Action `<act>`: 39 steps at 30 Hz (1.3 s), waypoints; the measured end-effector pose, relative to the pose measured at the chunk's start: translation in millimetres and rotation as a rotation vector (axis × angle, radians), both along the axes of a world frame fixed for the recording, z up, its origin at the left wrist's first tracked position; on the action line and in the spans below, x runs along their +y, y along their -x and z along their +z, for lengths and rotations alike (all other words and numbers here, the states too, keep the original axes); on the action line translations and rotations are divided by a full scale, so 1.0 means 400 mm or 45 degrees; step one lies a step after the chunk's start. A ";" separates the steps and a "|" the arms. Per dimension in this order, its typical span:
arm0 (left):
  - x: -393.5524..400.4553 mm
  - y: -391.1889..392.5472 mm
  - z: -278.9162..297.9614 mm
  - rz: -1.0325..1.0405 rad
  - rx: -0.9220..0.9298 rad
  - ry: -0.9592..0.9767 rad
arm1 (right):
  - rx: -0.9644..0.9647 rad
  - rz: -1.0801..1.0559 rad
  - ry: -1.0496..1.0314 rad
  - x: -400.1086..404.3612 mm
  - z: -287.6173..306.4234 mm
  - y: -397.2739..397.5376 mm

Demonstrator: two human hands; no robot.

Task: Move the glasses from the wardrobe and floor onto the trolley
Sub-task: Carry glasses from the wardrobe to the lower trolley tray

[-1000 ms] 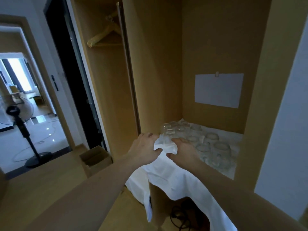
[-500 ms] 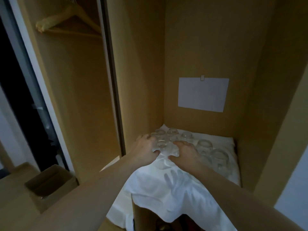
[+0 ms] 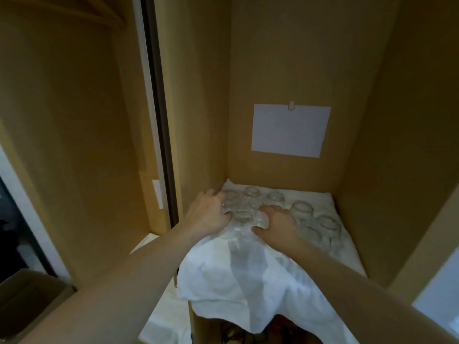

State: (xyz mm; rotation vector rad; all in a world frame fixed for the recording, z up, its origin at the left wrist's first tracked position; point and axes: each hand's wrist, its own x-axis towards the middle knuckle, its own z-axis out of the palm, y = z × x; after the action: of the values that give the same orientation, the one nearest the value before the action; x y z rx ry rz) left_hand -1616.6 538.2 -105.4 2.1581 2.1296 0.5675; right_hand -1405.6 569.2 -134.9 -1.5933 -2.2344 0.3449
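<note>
Cardboard box (image 3: 29, 296) sitting at lower left of frame, partly cut off. Wardrobe (image 3: 280, 58) filling the middle and right, its sliding door edge (image 3: 154, 115) running down left of centre. Left hand (image 3: 208, 214) reaching in at centre frame, fingers (image 3: 211, 194) curling around a glass on the left edge of the cluster of glasses (image 3: 250, 207); looks like it is gripping it, though the clear glass is blurring into the cloth. Glasses standing upside down on a white cloth (image 3: 248, 276) covering the wardrobe shelf, cloth hanging over the shelf's front edge toward lower centre. Right hand (image 3: 278, 224) lying just right of the left hand, fingers curling over another glass in the cluster, thumb showing at its near side. More glasses (image 3: 301, 209) standing apart to the right of that hand, near the right wall. White paper sheet (image 3: 289, 130) hanging on the back panel, upper right of the glasses. Trolley not in frame.
</note>
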 end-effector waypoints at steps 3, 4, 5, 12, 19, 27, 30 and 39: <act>0.043 0.010 0.010 -0.028 -0.057 0.021 | -0.012 -0.036 0.002 0.040 0.011 -0.002; 0.058 0.010 0.013 -0.038 -0.073 0.029 | -0.028 -0.043 0.005 0.057 0.017 0.000; 0.074 0.010 0.016 -0.044 -0.077 0.036 | -0.047 -0.045 0.001 0.076 0.023 0.003; 0.221 0.014 0.015 0.010 -0.036 0.113 | 0.043 -0.007 -0.014 0.256 0.049 0.038; 0.392 0.026 -0.028 0.001 -0.041 0.222 | 0.046 0.072 0.057 0.439 0.021 0.079; 0.564 0.027 -0.104 0.136 0.031 0.417 | -0.222 0.319 0.359 0.579 -0.013 0.113; 0.608 0.023 -0.139 0.125 0.009 0.487 | -0.292 0.369 0.428 0.613 -0.020 0.131; 0.679 0.036 -0.192 0.103 0.002 0.739 | -0.365 0.425 0.601 0.663 -0.003 0.149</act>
State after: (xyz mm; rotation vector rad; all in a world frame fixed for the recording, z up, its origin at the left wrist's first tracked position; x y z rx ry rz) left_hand -1631.1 809.7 -182.0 1.7538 2.0507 -0.0580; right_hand -1465.2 834.2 -136.2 -1.5537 -2.8048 0.8352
